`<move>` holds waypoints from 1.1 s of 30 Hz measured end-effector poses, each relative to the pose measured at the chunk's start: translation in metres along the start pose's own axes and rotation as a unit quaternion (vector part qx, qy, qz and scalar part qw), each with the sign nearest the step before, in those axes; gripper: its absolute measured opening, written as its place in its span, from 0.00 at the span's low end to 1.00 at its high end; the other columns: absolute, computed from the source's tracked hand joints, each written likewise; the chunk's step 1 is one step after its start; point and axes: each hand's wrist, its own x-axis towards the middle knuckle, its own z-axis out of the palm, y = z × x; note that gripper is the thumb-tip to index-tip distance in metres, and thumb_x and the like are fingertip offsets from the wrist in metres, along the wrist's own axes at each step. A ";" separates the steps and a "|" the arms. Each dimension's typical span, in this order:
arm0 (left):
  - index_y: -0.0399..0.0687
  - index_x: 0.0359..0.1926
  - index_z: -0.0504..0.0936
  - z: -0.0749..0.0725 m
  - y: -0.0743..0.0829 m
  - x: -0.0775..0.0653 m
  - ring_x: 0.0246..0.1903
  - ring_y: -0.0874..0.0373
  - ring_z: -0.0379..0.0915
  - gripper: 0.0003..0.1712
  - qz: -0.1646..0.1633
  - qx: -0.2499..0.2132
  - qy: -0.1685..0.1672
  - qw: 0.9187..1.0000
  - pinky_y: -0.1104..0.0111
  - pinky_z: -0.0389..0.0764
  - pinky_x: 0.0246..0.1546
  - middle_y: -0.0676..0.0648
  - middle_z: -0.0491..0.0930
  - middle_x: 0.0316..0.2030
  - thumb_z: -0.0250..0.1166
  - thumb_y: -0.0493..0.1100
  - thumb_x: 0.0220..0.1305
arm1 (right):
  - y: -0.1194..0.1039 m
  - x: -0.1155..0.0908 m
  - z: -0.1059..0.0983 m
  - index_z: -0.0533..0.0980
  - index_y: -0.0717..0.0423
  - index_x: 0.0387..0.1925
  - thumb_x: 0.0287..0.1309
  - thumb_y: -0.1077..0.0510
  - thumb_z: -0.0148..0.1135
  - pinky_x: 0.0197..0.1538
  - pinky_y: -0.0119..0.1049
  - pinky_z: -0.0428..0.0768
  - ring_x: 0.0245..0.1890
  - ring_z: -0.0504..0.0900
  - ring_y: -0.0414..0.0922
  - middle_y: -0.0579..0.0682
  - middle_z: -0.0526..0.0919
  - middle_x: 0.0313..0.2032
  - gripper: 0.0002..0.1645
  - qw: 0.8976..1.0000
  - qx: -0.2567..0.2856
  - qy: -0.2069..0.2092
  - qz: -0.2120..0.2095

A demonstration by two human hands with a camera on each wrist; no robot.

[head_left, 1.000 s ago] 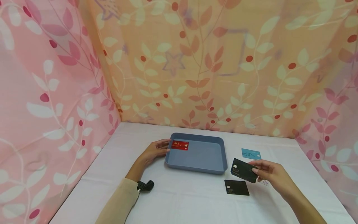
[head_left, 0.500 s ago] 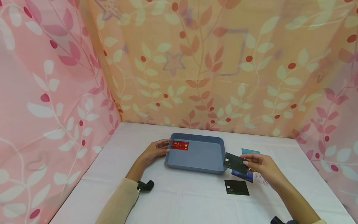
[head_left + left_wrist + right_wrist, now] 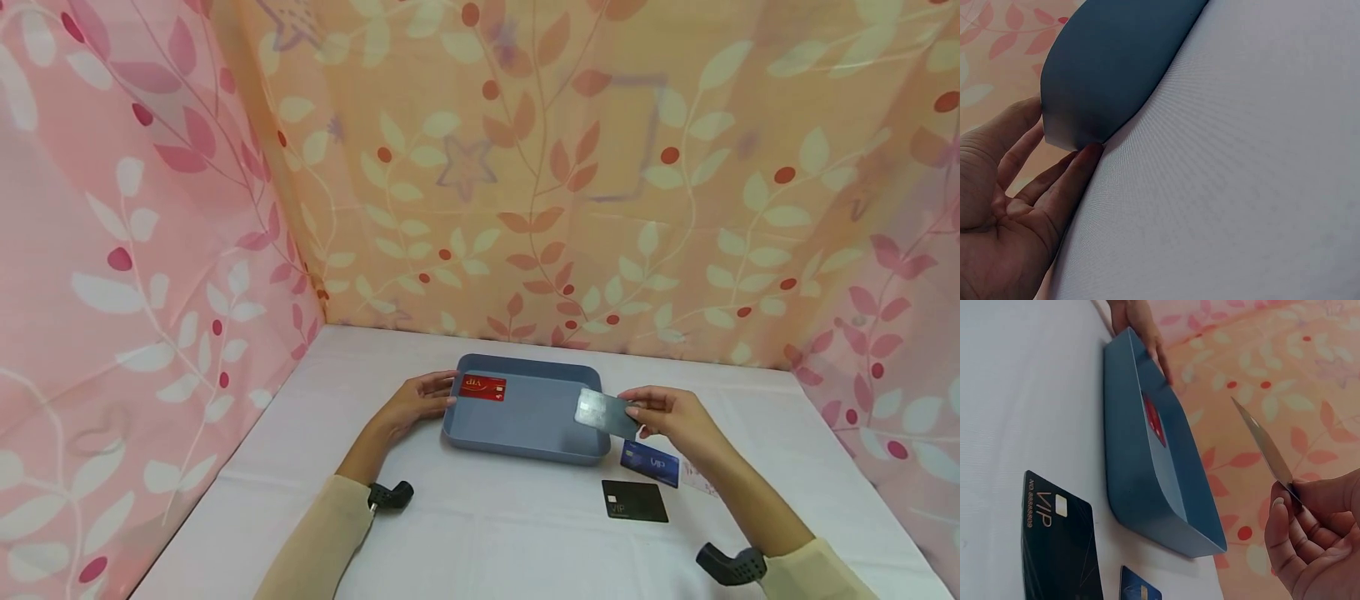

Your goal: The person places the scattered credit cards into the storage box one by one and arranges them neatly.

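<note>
One card in right grip, over tray edge, room leftward

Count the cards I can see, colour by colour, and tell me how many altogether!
Red card: 1
Black card: 1
Dark blue card: 1
Pale card, partly hidden: 1
Grey-looking card, shiny with glare, in the right hand: 1
Total: 5 cards

White tabletop; orange leaf-print backdrop behind, pink leaf-print hanging along left side.
</note>
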 end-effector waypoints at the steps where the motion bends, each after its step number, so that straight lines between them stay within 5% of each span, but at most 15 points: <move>1: 0.54 0.68 0.77 0.000 0.000 0.000 0.67 0.46 0.69 0.33 0.000 0.000 0.001 1.000 0.58 0.79 0.59 0.43 0.72 0.69 0.74 0.39 0.62 | -0.001 0.003 0.001 0.77 0.67 0.59 0.69 0.57 0.65 0.42 0.36 0.86 0.38 0.85 0.51 0.62 0.85 0.50 0.23 1.000 0.002 -0.003 -0.002; 14: 0.54 0.67 0.78 0.003 0.007 0.001 0.67 0.46 0.70 0.33 0.006 -0.006 -0.006 1.000 0.58 0.80 0.58 0.43 0.73 0.68 0.74 0.38 0.61 | -0.003 0.031 0.012 0.78 0.69 0.58 0.68 0.59 0.65 0.41 0.33 0.86 0.32 0.84 0.44 0.56 0.88 0.40 0.22 1.000 0.026 -0.011 -0.011; 33: 0.53 0.69 0.76 0.002 0.003 -0.004 0.68 0.45 0.68 0.33 -0.001 0.005 0.002 1.000 0.57 0.79 0.59 0.43 0.72 0.69 0.73 0.39 0.63 | -0.010 0.071 0.043 0.79 0.67 0.56 0.68 0.62 0.64 0.36 0.39 0.85 0.35 0.83 0.47 0.62 0.87 0.41 0.18 0.999 0.010 -0.030 -0.004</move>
